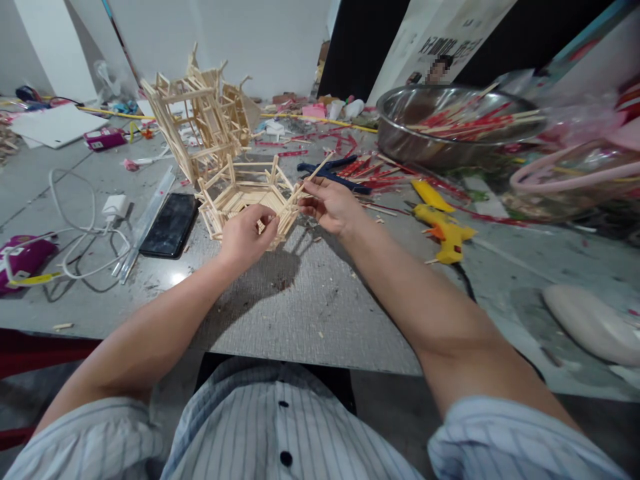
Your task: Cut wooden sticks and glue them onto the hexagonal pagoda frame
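Note:
A low six-sided frame of wooden sticks (239, 195) rests on the grey table (300, 307) in front of me. My left hand (246, 235) is closed on the frame's near edge, fingers pinching the sticks. My right hand (330, 203) pinches a thin wooden stick (314, 175) that slants up to the right, its lower end against the frame's right corner. Behind the frame stands a taller wooden stick tower (197, 120), leaning a little.
A black phone (170, 225), a white charger with cable (114, 207) and a metal ruler (145, 223) lie left. A yellow glue gun (445, 230) lies right. A steel bowl of red-tipped sticks (450, 123), dark blue pliers (333, 172) and scraps fill the back.

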`<state>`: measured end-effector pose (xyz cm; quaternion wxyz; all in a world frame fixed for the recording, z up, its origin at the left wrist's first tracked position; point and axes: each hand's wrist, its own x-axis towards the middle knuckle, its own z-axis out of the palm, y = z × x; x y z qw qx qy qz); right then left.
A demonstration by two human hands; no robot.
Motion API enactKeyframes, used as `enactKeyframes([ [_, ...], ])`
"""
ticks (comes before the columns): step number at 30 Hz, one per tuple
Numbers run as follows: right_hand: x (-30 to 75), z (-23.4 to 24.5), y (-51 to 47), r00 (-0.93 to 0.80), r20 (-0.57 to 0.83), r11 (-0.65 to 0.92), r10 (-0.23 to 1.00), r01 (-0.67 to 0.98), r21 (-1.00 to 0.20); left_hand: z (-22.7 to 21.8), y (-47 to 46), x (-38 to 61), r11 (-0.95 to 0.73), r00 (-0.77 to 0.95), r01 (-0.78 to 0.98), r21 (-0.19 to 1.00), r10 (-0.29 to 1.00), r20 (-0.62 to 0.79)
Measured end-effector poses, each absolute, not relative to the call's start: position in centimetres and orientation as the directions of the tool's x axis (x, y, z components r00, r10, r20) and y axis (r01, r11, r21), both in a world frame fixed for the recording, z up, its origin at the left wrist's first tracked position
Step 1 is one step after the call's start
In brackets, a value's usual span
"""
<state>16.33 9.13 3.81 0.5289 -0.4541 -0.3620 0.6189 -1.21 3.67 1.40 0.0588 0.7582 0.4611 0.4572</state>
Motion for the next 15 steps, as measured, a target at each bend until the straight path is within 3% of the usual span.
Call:
enactKeyframes([
  [15, 16.02, 3.51, 9.2, -0.079, -0.158, -0.176, 0.984, -0.344, -0.922, 1.38, 3.72, -1.23, -0.568, 0.162, 0.654, 0.499, 0.75, 0.642],
])
